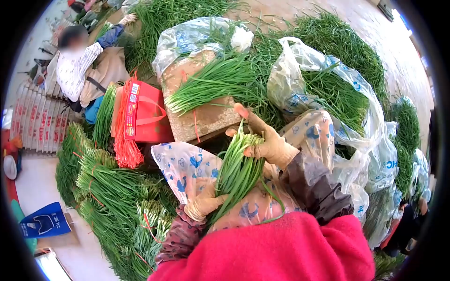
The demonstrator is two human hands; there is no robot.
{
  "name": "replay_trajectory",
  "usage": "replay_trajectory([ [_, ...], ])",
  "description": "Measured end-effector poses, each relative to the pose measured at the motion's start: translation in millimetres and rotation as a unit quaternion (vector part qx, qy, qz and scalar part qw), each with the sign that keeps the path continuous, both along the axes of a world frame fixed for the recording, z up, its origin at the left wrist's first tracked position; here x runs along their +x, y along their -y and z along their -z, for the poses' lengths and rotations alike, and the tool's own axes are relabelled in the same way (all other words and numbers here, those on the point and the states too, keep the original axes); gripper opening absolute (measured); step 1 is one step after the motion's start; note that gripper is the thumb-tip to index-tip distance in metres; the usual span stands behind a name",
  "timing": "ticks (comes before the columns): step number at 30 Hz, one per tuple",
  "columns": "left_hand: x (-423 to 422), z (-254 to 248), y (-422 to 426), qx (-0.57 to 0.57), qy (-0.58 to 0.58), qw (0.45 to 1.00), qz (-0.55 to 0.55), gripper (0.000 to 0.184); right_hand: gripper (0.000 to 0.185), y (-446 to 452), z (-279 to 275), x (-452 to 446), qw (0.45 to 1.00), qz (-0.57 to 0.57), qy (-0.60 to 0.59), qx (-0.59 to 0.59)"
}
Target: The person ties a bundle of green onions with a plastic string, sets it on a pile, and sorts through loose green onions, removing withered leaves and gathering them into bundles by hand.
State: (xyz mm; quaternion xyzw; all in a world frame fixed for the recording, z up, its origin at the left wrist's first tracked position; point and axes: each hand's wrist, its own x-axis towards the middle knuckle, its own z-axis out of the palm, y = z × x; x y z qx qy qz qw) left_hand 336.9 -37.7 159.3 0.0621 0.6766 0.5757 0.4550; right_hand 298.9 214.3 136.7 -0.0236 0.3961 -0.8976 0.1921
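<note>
A loose bunch of garlic chives (240,164) lies slantwise over my lap, its pale cut ends up and its green leaves down toward me. My left hand (206,202), in a cream glove, is closed round the lower leafy part. Gloved as well, my right hand (272,143) has its thumb against the bunch near the cut ends and other fingers behind it, one finger stretched out past the top. Some of its fingers are hidden. Just ahead, another pile of chives (211,84) rests on a patterned board (206,122), with a red tie strand (196,126) beside it.
A red box (152,114) with red tie strands (126,136) stands left of the board. Tied chive bundles (105,178) are stacked at left. Clear plastic bags (288,75) with chives are at right. Another person (77,65) sits at upper left; a blue bag (44,220) lies lower left.
</note>
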Motion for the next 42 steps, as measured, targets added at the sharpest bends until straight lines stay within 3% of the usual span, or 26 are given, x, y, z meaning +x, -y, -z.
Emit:
replay_trajectory([
  [2, 11.1, 11.6, 6.8, -0.034, 0.090, 0.995, -0.033, 0.036, 0.112, 6.3, 3.5, 3.4, 0.997, 0.069, -0.023, 0.024],
  [6, 8.2, 30.7, 13.4, 0.049, -0.013, 0.999, -0.010, 0.068, 0.104, 3.7, -0.5, 5.7, 0.996, 0.079, -0.025, 0.044],
  [7, 0.3, 28.0, 15.4, 0.051, -0.132, 0.988, 0.055, 0.077, 0.102, 0.5, -10.5, 5.7, 0.996, 0.062, -0.011, 0.070],
  [9, -22.6, 9.8, 20.6, 0.006, -0.176, 0.973, 0.150, 0.102, 0.101, -0.1, -13.8, 3.0, 0.995, 0.051, -0.023, 0.084],
  [10, -23.9, 12.2, 20.9, 0.006, -0.177, 0.973, 0.148, 0.102, 0.100, -0.5, -14.2, 1.4, 0.994, 0.047, -0.037, 0.097],
  [12, -25.0, 21.6, 22.6, 0.219, -0.061, 0.974, -0.007, 0.104, 0.098, 0.9, -11.0, 0.5, 0.993, 0.042, -0.052, 0.101],
  [14, -34.8, 22.6, 24.6, 0.239, -0.071, 0.968, 0.009, 0.105, 0.096, 4.4, -11.3, 2.2, 0.993, 0.073, -0.035, 0.086],
  [16, -37.2, 21.1, 22.5, 0.292, 0.055, 0.954, -0.025, 0.106, 0.091, 5.9, -7.0, 4.3, 0.991, 0.079, -0.048, 0.094],
  [18, -44.6, 20.0, 19.3, 0.269, 0.030, 0.963, -0.001, 0.109, 0.086, 9.2, -3.7, 5.7, 0.994, 0.107, 0.001, -0.033],
  [20, -41.7, 5.4, -2.6, 0.269, -0.049, 0.956, -0.107, 0.110, 0.081, 13.0, -13.3, 6.0, 0.992, 0.120, 0.009, -0.044],
  [22, -38.9, 11.7, -11.2, 0.299, -0.026, 0.946, -0.122, 0.110, 0.076, 15.2, -23.5, 9.0, 0.986, 0.140, 0.086, -0.005],
  [23, -38.7, 10.0, -13.9, 0.224, 0.000, 0.973, -0.050, 0.107, 0.062, 17.8, -19.5, 9.5, 0.983, 0.163, 0.083, 0.014],
  [24, -37.4, 9.5, -17.7, 0.145, 0.027, 0.989, 0.023, 0.105, 0.062, 15.2, -20.7, 7.6, 0.983, 0.163, 0.085, 0.016],
  [25, -33.6, 21.5, -22.8, 0.130, 0.093, 0.987, 0.011, 0.091, 0.051, 9.8, -23.2, 3.4, 0.982, 0.133, 0.110, 0.072],
  [27, -31.2, 25.5, -28.7, 0.148, 0.140, 0.979, 0.013, 0.088, 0.028, -3.0, -32.8, -2.7, 0.970, 0.074, 0.159, 0.167],
  [29, -30.9, 24.0, -35.4, 0.175, 0.200, 0.964, 0.005, 0.084, 0.029, -13.9, -33.6, -6.6, 0.933, 0.085, 0.109, 0.331],
  [31, -30.6, 24.8, -37.3, 0.191, 0.203, 0.960, 0.008, 0.080, 0.036, -29.3, -34.3, -12.6, 0.839, 0.127, 0.037, 0.528],
  [33, -31.4, 21.1, -40.3, 0.204, 0.199, 0.958, 0.007, 0.077, 0.032, -53.3, -54.2, -32.1, 0.837, 0.211, 0.126, 0.489],
  [34, -30.5, 23.0, -41.0, 0.204, 0.200, 0.958, 0.009, 0.077, 0.028, -75.4, -47.6, -44.6, 0.783, 0.325, 0.091, 0.523],
  [35, -30.5, 26.8, -40.8, 0.187, 0.198, 0.962, 0.014, 0.082, 0.029, -76.5, -85.3, -48.2, 0.741, 0.387, 0.137, 0.531],
  [36, -30.5, 29.6, -40.3, 0.170, 0.197, 0.965, 0.020, 0.088, 0.029, -81.8, -97.9, -57.7, 0.762, 0.522, 0.042, 0.381],
  [37, -30.6, 30.8, -40.0, 0.167, 0.198, 0.966, 0.024, 0.088, 0.030, -85.0, -112.0, -65.8, 0.769, 0.590, -0.059, 0.240],
  [38, -31.3, 31.6, -40.5, 0.174, 0.202, 0.963, 0.029, 0.087, 0.027, -85.1, -127.0, -73.0, 0.765, 0.592, -0.179, 0.179],
  [41, -32.0, 47.0, -40.9, 0.208, 0.210, 0.955, 0.031, 0.084, 0.019, -46.1, -166.5, -57.8, 0.798, 0.578, -0.171, 0.004],
  [42, -31.2, 51.4, -39.5, 0.235, 0.218, 0.947, 0.024, 0.082, 0.020, -33.3, -163.0, -45.8, 0.852, 0.492, -0.175, 0.026],
])
